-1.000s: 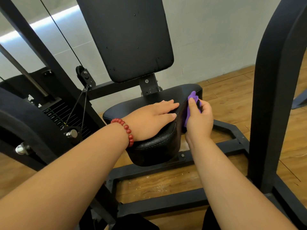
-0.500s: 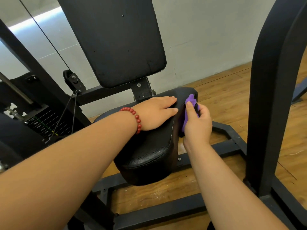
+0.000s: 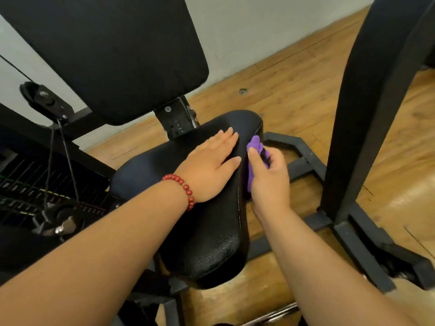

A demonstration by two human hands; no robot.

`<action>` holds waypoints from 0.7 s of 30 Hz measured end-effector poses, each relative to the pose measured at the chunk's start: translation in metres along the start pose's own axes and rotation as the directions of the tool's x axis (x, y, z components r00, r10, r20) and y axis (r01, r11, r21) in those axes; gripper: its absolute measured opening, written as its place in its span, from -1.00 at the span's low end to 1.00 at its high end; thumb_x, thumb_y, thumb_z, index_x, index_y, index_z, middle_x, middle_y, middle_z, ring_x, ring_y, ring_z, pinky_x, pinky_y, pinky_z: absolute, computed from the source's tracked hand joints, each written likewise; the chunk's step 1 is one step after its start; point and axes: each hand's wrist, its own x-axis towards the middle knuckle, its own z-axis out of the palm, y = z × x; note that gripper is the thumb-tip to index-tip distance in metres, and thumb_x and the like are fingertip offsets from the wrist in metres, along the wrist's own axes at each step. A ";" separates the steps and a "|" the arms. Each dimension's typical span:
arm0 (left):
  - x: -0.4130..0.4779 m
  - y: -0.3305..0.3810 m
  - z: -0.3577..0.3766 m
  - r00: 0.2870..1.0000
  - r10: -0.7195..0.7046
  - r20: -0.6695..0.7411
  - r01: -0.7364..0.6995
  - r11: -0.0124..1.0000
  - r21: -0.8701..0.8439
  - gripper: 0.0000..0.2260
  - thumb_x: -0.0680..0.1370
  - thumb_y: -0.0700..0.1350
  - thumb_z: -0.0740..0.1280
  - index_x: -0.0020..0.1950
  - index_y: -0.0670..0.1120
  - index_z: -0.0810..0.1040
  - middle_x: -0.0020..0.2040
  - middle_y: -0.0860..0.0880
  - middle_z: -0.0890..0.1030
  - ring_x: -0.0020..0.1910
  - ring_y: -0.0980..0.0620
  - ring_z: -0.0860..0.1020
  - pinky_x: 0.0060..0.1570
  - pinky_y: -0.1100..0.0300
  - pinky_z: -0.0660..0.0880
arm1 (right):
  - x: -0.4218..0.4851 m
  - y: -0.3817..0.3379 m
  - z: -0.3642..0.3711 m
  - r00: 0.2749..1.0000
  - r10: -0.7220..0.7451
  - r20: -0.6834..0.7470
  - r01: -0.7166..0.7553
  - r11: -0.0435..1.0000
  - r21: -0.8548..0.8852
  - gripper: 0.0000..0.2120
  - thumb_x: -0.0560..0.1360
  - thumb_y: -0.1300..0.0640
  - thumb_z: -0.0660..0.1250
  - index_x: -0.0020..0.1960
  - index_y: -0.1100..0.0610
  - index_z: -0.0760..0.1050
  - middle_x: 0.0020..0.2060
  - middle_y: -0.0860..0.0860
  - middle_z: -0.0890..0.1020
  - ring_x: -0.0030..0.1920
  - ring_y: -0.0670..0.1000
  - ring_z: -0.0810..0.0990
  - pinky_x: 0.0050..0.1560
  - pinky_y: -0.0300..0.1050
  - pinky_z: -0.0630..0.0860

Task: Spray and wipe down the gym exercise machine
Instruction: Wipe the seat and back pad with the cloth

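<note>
The black padded seat [image 3: 207, 243] of the gym machine fills the middle of the view, under a black back pad [image 3: 110, 50]. My left hand [image 3: 209, 168], with a red bead bracelet on the wrist, lies flat and open on top of the seat. My right hand [image 3: 268, 180] presses a bunched purple cloth [image 3: 253, 158] against the seat's right side edge. Most of the cloth is hidden by my fingers. No spray bottle is in view.
A thick black upright post [image 3: 367, 109] of the frame stands at the right, with black floor bars [image 3: 303, 165] beyond the seat. The weight stack [image 3: 28, 184] with cable and pulley [image 3: 44, 97] sits at the left. A wooden floor [image 3: 294, 90] meets a white wall behind.
My head has moved closer and tilted down over the seat. My right hand with the cloth has slid a little along the seat's right edge. My left hand stays flat on top.
</note>
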 end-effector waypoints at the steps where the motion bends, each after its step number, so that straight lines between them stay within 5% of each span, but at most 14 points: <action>1: 0.000 0.000 -0.001 1.000 0.000 -0.005 0.000 1.000 0.003 -0.50 0.68 0.05 0.04 0.60 0.06 -0.05 0.60 0.13 -0.06 0.55 0.18 -0.11 0.39 0.28 -0.18 | -0.007 0.000 -0.002 0.999 0.047 0.018 -0.047 0.999 -0.001 -0.92 0.54 -0.04 0.36 -0.02 -0.05 0.53 -0.07 -0.07 0.63 -0.02 -0.09 0.61 0.03 -0.11 0.55; 6: 0.001 0.002 -0.004 1.000 -0.019 -0.004 0.019 1.000 -0.024 -0.49 0.67 0.06 0.09 0.59 0.06 0.02 0.59 0.13 0.02 0.56 0.15 -0.05 0.38 0.25 -0.13 | 0.007 -0.015 0.007 0.990 0.129 -0.062 -0.129 0.992 0.000 -0.90 0.56 -0.03 0.35 -0.02 -0.02 0.51 -0.08 -0.02 0.63 -0.03 -0.03 0.62 0.04 -0.04 0.58; 10: 0.022 0.004 -0.014 0.992 -0.050 -0.118 0.044 0.998 -0.055 -0.53 0.66 0.03 0.14 0.56 0.00 0.17 0.56 0.06 0.19 0.53 0.07 0.08 0.47 0.14 0.05 | 0.018 -0.026 0.013 0.952 0.290 -0.102 -0.270 0.948 0.168 -0.87 0.57 0.02 0.35 -0.04 0.08 0.52 -0.14 0.02 0.63 -0.13 -0.02 0.61 -0.04 -0.04 0.58; 15: 0.063 0.004 -0.013 0.995 -0.093 -0.035 0.092 0.995 -0.033 -0.49 0.68 0.05 0.03 0.60 -0.01 -0.02 0.61 0.06 -0.04 0.57 0.08 -0.11 0.50 0.13 -0.13 | 0.006 -0.026 0.009 0.905 0.417 -0.081 -0.394 0.896 0.204 -0.83 0.56 0.04 0.37 -0.10 0.14 0.52 -0.30 -0.02 0.64 -0.27 -0.08 0.61 -0.21 -0.10 0.57; 21: 0.071 -0.004 -0.007 0.996 -0.090 -0.024 0.091 0.995 0.031 -0.49 0.68 0.09 -0.02 0.60 0.02 -0.08 0.61 0.06 -0.10 0.57 0.08 -0.16 0.49 0.12 -0.19 | 0.076 -0.054 0.032 0.852 0.472 -0.227 -0.426 0.877 0.222 -0.86 0.55 0.00 0.37 -0.03 0.06 0.55 -0.10 0.06 0.69 -0.05 0.09 0.68 0.03 0.14 0.64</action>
